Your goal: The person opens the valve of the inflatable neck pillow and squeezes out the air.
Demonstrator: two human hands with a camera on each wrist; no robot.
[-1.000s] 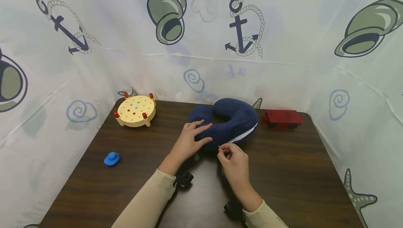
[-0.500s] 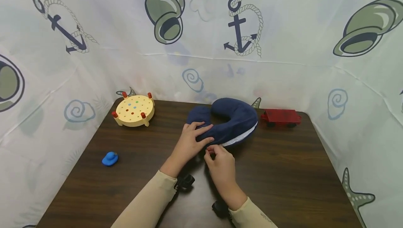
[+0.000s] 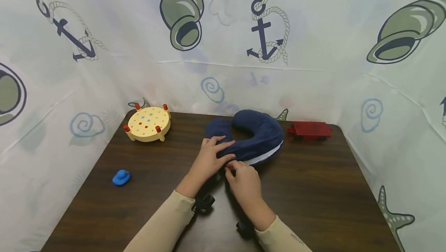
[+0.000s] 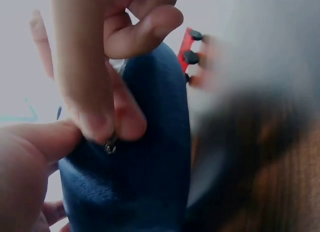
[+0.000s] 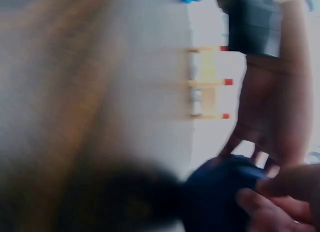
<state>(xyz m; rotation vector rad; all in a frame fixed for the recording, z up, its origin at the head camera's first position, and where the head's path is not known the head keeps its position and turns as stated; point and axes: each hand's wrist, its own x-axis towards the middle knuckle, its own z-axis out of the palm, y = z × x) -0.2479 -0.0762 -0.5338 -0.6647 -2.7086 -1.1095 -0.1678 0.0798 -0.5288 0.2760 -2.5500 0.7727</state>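
A navy U-shaped neck pillow [image 3: 259, 132] lies near the back of the table, with a white strip [image 3: 266, 156] showing along its near right edge where the zipper is parted. My left hand [image 3: 208, 159] holds the pillow's near left part, fingers spread over the top and thumb by the seam. Just right of that thumb, my right hand [image 3: 245, 184] pinches the zipper pull between thumb and index finger. The left wrist view shows the small metal zipper pull [image 4: 110, 147] under the right fingertips. In the right wrist view, blur hides most detail of the pillow [image 5: 217, 194].
A yellow round toy stool [image 3: 148, 124] with red pegs stands at the back left. Nearer sits a small blue hat-shaped toy [image 3: 121, 177]. At the back right is a red toy wagon [image 3: 310, 129]. Printed cloth walls [image 3: 306, 89] rise behind the dark wooden table [image 3: 313, 190].
My right hand has moved left along the pillow's edge with the zipper pull, then nearly stopped beside the left thumb. The white strip has lengthened. My left hand has stayed on the pillow.
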